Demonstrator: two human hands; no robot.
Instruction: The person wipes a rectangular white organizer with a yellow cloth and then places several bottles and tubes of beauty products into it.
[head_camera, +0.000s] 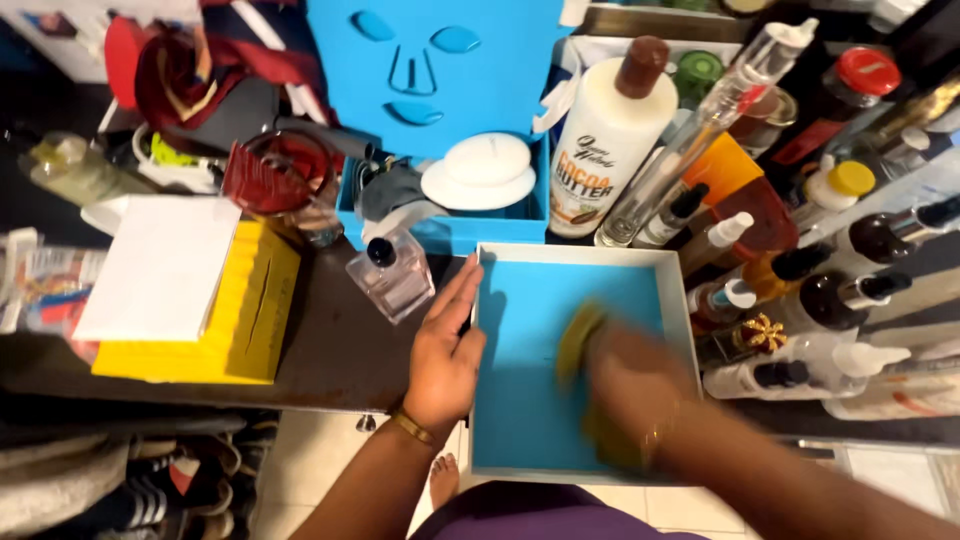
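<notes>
A shallow blue box lid (520, 300) with white walls lies at the front edge of the dark counter. My left hand (445, 345) rests flat against its left wall, fingers together and pointing away from me. Inside the lid, my right hand (635, 385) is blurred with motion and presses a yellow-green cloth (578, 335) onto the blue bottom.
Behind the lid stands an open blue box (440, 80) with a face cut-out, holding a white round lid (480, 172). A square perfume bottle (392, 275) sits left of my left hand. A yellow box (245, 320) lies at left; many bottles (800, 280) crowd the right.
</notes>
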